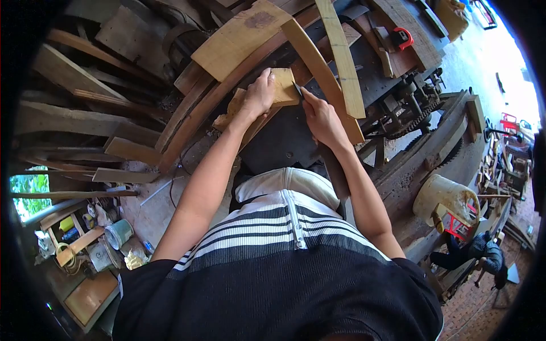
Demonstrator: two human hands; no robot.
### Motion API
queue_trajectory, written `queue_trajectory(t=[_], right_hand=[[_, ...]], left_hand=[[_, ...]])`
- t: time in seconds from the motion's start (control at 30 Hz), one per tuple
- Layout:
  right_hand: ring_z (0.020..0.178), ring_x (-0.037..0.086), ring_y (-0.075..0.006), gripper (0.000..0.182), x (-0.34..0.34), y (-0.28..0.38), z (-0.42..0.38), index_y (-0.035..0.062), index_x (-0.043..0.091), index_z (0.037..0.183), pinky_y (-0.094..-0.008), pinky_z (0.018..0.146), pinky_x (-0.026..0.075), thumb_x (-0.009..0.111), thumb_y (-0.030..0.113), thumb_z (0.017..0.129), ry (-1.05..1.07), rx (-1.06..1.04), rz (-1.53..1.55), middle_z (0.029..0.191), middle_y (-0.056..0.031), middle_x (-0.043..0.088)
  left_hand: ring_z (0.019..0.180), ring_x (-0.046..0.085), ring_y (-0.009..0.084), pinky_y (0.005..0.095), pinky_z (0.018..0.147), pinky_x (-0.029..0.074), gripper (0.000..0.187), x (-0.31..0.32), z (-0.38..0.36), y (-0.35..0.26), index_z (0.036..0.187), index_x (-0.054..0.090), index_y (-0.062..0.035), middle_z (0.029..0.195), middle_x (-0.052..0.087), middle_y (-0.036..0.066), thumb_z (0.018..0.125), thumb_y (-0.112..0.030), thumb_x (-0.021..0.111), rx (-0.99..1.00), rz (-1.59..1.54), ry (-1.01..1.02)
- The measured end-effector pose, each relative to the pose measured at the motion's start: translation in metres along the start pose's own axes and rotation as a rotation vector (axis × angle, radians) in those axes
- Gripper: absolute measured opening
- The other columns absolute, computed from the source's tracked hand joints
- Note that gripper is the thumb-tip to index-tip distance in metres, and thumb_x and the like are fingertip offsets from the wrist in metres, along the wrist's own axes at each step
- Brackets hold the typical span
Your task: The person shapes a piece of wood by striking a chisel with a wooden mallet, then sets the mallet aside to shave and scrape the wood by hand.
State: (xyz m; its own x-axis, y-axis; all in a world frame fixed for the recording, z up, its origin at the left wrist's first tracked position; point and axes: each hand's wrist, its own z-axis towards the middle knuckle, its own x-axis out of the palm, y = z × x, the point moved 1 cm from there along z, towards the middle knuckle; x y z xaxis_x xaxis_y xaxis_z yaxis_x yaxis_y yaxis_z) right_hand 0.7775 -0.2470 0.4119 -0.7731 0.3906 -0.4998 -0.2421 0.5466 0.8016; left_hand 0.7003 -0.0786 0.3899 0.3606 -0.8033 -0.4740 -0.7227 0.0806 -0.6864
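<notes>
My left hand is wrapped over a pale wooden block held in front of my body, pressing on its left part. My right hand grips a knife-like tool whose thin dark tip touches the block's right side. Its exact kind cannot be made out, and its handle is hidden in my fist. A rough-edged piece of wood shows beside my left wrist. Beneath both hands is a dark flat surface.
Long boards and a wide plank lie beyond my hands. A red tape measure sits at the upper right. Toothed saw blades and a whitish bucket are to my right. Another person is farther off at lower right.
</notes>
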Motion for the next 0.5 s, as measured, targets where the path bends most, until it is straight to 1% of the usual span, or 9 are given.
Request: queue_trajectory(t=[0.03, 0.1, 0.17, 0.23, 0.3, 0.33, 0.4, 0.47, 0.5], right_hand=[[0.044, 0.062, -0.0227, 0.04, 0.0, -0.002, -0.002, 0.0141, 0.052, 0.143, -0.0369, 0.05, 0.053, 0.045, 0.017, 0.104, -0.01, 0.004, 0.004, 0.07, -0.0196, 0.066], [0.044, 0.062, -0.0223, 0.04, 0.002, -0.003, -0.008, 0.0144, 0.051, 0.143, -0.0364, 0.049, 0.052, 0.044, 0.016, 0.104, -0.043, -0.062, -0.081, 0.069, -0.0183, 0.066], [0.044, 0.061, -0.0212, 0.041, 0.001, -0.005, -0.02, 0.0144, 0.051, 0.144, -0.0358, 0.049, 0.053, 0.044, 0.016, 0.103, -0.063, -0.14, -0.092, 0.068, -0.0173, 0.065], [0.044, 0.062, -0.0202, 0.041, -0.01, 0.009, -0.03, 0.0142, 0.051, 0.144, -0.0352, 0.049, 0.053, 0.044, 0.016, 0.103, 0.049, 0.036, -0.007, 0.067, -0.0166, 0.065], [0.044, 0.061, -0.02, 0.042, -0.007, 0.004, -0.015, 0.0139, 0.051, 0.144, -0.0348, 0.049, 0.053, 0.045, 0.016, 0.103, 0.043, 0.03, 0.008, 0.067, -0.0156, 0.064], [0.043, 0.061, -0.0202, 0.042, -0.004, 0.003, -0.005, 0.0138, 0.051, 0.144, -0.0347, 0.049, 0.053, 0.045, 0.016, 0.103, 0.026, 0.029, 0.009, 0.067, -0.0156, 0.065], [0.043, 0.061, -0.0203, 0.042, 0.003, -0.002, -0.003, 0.0138, 0.05, 0.144, -0.0346, 0.049, 0.053, 0.045, 0.016, 0.103, 0.007, 0.016, 0.022, 0.068, -0.0157, 0.065], [0.051, 0.066, -0.0322, 0.04, 0.004, -0.009, -0.016, 0.0075, 0.054, 0.138, -0.0428, 0.058, 0.055, 0.05, 0.014, 0.099, -0.085, -0.151, -0.063, 0.075, -0.0272, 0.067], [0.051, 0.066, -0.0322, 0.04, 0.004, -0.01, -0.016, 0.0075, 0.054, 0.138, -0.0428, 0.058, 0.055, 0.05, 0.014, 0.099, -0.082, -0.15, -0.064, 0.075, -0.0272, 0.067]], left_hand=[[0.111, 0.061, 0.0467, 0.0486, 0.087, 0.057, 0.054, 0.003, 0.009, 0.01, 0.144, 0.04, -0.0013, 0.13, 0.058, 0.028, 0.104, -0.037, 0.033, 0.007, 0.007, 0.007], [0.094, 0.069, 0.0429, 0.0436, 0.063, 0.062, 0.053, 0.007, 0.031, 0.032, 0.145, 0.039, -0.0031, 0.124, 0.062, 0.028, 0.104, -0.035, 0.033, 0.252, 0.208, -0.133], [0.094, 0.069, 0.0427, 0.0437, 0.064, 0.062, 0.052, 0.01, 0.035, 0.037, 0.146, 0.04, -0.0043, 0.124, 0.062, 0.028, 0.104, -0.035, 0.033, 0.269, 0.197, -0.161], [0.093, 0.069, 0.0424, 0.0439, 0.064, 0.062, 0.052, 0.01, 0.023, 0.027, 0.146, 0.04, -0.0056, 0.124, 0.062, 0.028, 0.104, -0.036, 0.033, 0.285, 0.189, -0.177], [0.096, 0.068, 0.0426, 0.0434, 0.068, 0.063, 0.052, 0.0, 0.002, 0.0, 0.146, 0.041, -0.0065, 0.126, 0.061, 0.026, 0.104, -0.037, 0.033, 0.032, 0.089, -0.023], [0.109, 0.063, 0.0461, 0.0475, 0.086, 0.058, 0.053, 0.002, 0.001, 0.001, 0.145, 0.042, -0.0059, 0.13, 0.059, 0.027, 0.104, -0.038, 0.033, 0.014, 0.051, -0.03], [0.111, 0.061, 0.0471, 0.0493, 0.091, 0.054, 0.053, 0.01, 0.026, 0.03, 0.145, 0.042, -0.0058, 0.13, 0.059, 0.028, 0.104, -0.038, 0.033, 0.125, 0.106, -0.085], [0.119, 0.055, 0.0497, 0.053, 0.103, 0.044, 0.053, 0.011, 0.033, 0.038, 0.145, 0.043, -0.0056, 0.13, 0.058, 0.03, 0.105, -0.039, 0.032, 0.233, 0.118, -0.136], [0.119, 0.055, 0.0497, 0.053, 0.103, 0.044, 0.053, 0.01, 0.034, 0.038, 0.145, 0.043, -0.0056, 0.13, 0.058, 0.03, 0.105, -0.039, 0.032, 0.23, 0.116, -0.136]])
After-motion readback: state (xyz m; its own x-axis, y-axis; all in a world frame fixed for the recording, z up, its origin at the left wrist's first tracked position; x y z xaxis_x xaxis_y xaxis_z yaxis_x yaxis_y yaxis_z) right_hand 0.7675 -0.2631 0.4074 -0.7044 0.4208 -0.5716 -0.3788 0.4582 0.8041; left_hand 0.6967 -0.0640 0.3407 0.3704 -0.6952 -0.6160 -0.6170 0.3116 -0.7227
